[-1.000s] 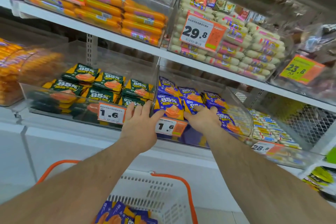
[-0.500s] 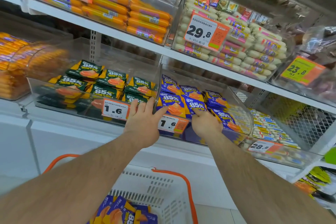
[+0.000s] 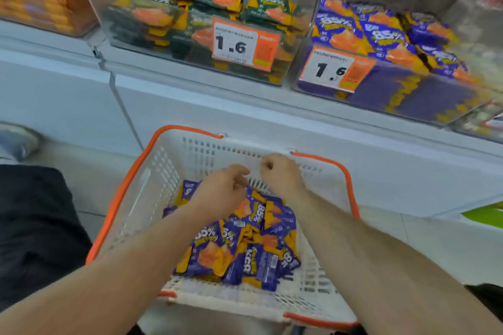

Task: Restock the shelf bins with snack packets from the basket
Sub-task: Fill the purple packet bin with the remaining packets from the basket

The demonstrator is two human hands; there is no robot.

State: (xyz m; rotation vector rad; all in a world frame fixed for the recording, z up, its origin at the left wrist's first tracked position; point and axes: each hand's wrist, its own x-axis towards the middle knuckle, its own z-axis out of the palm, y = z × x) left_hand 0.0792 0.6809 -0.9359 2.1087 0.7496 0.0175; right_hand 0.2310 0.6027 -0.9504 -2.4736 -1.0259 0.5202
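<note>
A white basket with orange handles (image 3: 152, 185) stands on the floor below the shelf, and a heap of purple-and-orange snack packets (image 3: 245, 247) lies in it. My left hand (image 3: 220, 193) hovers over the far end of the heap, fingers loosely curled, nothing visibly in it. My right hand (image 3: 280, 174) is beside it near the basket's far wall, curled into a fist that holds nothing I can see. On the shelf above, a clear bin (image 3: 408, 95) holds matching purple packets (image 3: 381, 35) behind a 1.6 price tag (image 3: 332, 69).
Left of the purple bin a clear bin of green packets (image 3: 190, 16) carries its own 1.6 tag (image 3: 242, 45). Further left is a bin of orange sausages (image 3: 40, 0). My dark trouser leg (image 3: 35, 226) is left of the basket; someone's shoe (image 3: 16, 139) is at the far left.
Both hands have left the purple bin on the shelf and come down over the basket. The view has tilted down from the shelves to the basket.
</note>
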